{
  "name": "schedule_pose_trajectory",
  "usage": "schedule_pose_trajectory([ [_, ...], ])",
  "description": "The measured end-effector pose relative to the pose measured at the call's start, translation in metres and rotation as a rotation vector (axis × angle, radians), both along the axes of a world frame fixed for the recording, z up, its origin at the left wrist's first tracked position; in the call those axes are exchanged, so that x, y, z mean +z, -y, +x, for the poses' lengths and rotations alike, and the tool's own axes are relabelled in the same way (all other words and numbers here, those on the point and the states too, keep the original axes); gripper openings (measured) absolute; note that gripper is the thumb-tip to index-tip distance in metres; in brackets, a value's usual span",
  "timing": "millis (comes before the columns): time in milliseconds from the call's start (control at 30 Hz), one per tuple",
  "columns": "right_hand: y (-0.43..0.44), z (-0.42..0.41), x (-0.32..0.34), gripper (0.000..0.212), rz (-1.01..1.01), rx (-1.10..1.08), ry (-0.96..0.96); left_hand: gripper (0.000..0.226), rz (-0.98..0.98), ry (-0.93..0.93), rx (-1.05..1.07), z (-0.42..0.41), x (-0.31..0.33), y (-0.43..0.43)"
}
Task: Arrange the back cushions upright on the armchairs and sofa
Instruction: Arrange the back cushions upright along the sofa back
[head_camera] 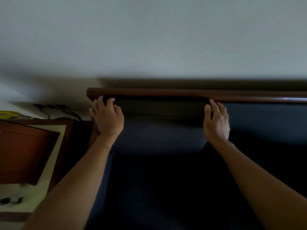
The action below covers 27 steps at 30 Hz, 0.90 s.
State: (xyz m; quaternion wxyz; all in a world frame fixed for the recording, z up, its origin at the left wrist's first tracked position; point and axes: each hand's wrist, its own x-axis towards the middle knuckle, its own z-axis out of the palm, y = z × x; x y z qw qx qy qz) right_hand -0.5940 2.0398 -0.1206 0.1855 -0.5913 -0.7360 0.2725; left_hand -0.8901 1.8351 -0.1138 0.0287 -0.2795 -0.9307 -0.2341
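Observation:
A dark blue back cushion (159,131) stands upright against the sofa's back, just under the wooden top rail (182,93). My left hand (107,118) grips the cushion's upper left corner, fingers curled over its top edge. My right hand (216,122) presses on the upper right corner, thumb on the front and fingers along its side. A second blue back cushion (265,120) stands upright right next to it. The dark seat (157,188) lies below, in deep shadow.
A wooden side table (28,146) with a pale top stands to the left of the sofa. Black cables and plugs (54,108) run along the wall behind it, beside a yellow object (8,114). A plain pale wall (149,39) rises behind the sofa.

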Motion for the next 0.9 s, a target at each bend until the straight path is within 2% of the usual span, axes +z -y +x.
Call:
schedule_pose_trajectory([
  [67, 0.014, 0.018, 0.007, 0.052, 0.053, 0.086, 0.004, 0.034, 0.042, -0.049, -0.095, 0.045, 0.002, -0.002],
  [167, 0.033, 0.059, 0.01, 0.051, 0.062, 0.078, -0.049, 0.034, 0.139, -0.063, -0.229, 0.119, 0.001, -0.005],
  [267, 0.039, 0.117, 0.003, 0.047, -0.008, 0.042, -0.039, 0.037, 0.191, 0.016, -0.311, 0.191, -0.005, -0.013],
  [433, 0.029, 0.235, -0.025, 0.044, -0.064, 0.02, 0.01, 0.036, 0.171, 0.183, -0.371, 0.307, -0.022, -0.036],
  [567, 0.009, 0.335, -0.052, 0.045, -0.122, 0.02, 0.065, 0.035, 0.116, 0.348, -0.336, 0.4, -0.049, -0.056],
  [667, -0.007, 0.407, -0.073, 0.05, -0.206, 0.017, 0.126, 0.039, -0.011, 0.508, -0.28, 0.458, -0.081, -0.066],
  [767, -0.019, 0.459, -0.093, 0.056, -0.328, 0.057, 0.199, 0.051, -0.167, 0.72, -0.161, 0.501, -0.12, -0.066],
  [900, -0.019, 0.474, -0.124, 0.068, -0.401, 0.272, 0.224, 0.076, -0.315, 0.913, -0.009, 0.533, -0.165, -0.057],
])
